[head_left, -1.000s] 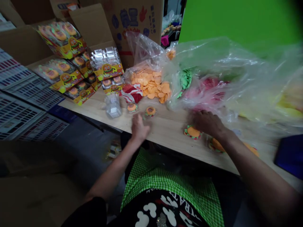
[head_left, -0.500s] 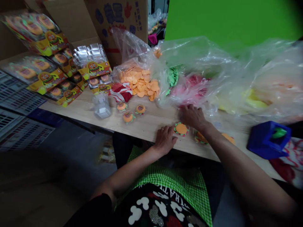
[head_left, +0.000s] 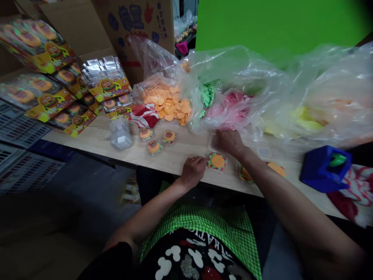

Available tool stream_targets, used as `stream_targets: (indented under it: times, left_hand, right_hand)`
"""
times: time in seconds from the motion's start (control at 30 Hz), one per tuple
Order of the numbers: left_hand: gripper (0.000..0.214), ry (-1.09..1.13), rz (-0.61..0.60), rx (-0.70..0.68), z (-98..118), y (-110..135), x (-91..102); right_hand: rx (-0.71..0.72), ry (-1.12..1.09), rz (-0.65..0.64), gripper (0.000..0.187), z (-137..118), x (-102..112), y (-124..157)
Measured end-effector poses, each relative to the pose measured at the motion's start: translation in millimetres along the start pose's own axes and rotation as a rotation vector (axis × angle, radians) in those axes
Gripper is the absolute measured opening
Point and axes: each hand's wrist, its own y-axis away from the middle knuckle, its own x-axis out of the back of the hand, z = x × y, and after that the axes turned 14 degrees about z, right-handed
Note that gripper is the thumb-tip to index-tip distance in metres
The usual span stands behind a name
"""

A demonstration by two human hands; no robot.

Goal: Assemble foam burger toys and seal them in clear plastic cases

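Note:
My left hand (head_left: 192, 170) rests at the table's front edge, fingers curled, its tips touching a small burger-shaped foam stack (head_left: 217, 161). My right hand (head_left: 230, 142) lies just behind that stack, fingers bent down at the mouth of a clear plastic bag of pink pieces (head_left: 233, 105); what the fingers hold, if anything, is hidden. Three small finished burger pieces (head_left: 154, 147) sit to the left on the wooden table (head_left: 180, 153). Two more orange stacks (head_left: 275, 169) lie beside my right forearm.
Clear bags of orange discs (head_left: 167, 103), green pieces (head_left: 207, 94) and yellow pieces (head_left: 305, 120) line the back. Packaged burger toy cards (head_left: 49, 103) are piled at the left, with a clear plastic shell (head_left: 119, 134). A blue box (head_left: 325, 169) stands at right. Cardboard boxes (head_left: 136, 23) stand behind.
My left hand has come from the small burger pieces at the left over to the stack in the middle. My right hand has shifted slightly toward the pink bag.

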Motion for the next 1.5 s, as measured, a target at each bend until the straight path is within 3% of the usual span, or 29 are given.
stream_targets:
  times: [0.37, 0.63, 0.77, 0.83, 1.0, 1.17, 1.27, 1.33, 1.4, 1.5]
  left_hand:
    - [0.039, 0.051, 0.055, -0.076, -29, 20, 7.9]
    - [0.063, 0.102, -0.124, -0.054, -27, 20, 25.3]
    - [0.107, 0.234, -0.136, 0.091, -19, 21, 33.7]
    - [0.118, 0.253, -0.129, 0.169, -15, 22, 31.0]
    - [0.118, 0.271, -0.089, 0.314, -6, 18, 14.9]
    - [0.111, 0.344, -0.116, 0.496, -9, 6, 10.4]
    - [0.102, 0.679, -0.177, 0.564, -10, -4, 14.9]
    - [0.098, 0.978, -0.193, 0.680, -7, -11, 17.5]
    - [0.090, 1.099, -0.113, 0.862, 0, -18, 18.8]
    - [0.073, 1.077, 0.014, 1.061, 11, -25, 21.7]
  right_hand:
    - [-0.029, -0.003, 0.032, 0.032, -17, 14, 1]
    - [-0.074, 0.018, 0.097, 0.029, -26, 29, 16]
    - [-0.091, 0.027, 0.198, 0.030, -41, 33, 43]
    - [-0.084, 0.020, 0.269, 0.033, -48, 32, 58]
    - [-0.010, -0.039, 0.378, 0.045, -62, 37, 92]
    - [-0.005, -0.146, 0.259, 0.071, -73, 39, 126]
    - [-0.008, -0.271, 0.281, 0.097, -78, 23, 152]
    - [-0.012, -0.403, 0.349, 0.104, -82, 10, 165]
    - [-0.010, -0.573, 0.406, 0.096, -84, 3, 172]
    - [-0.130, -0.847, 0.462, 0.062, -80, 6, 167]
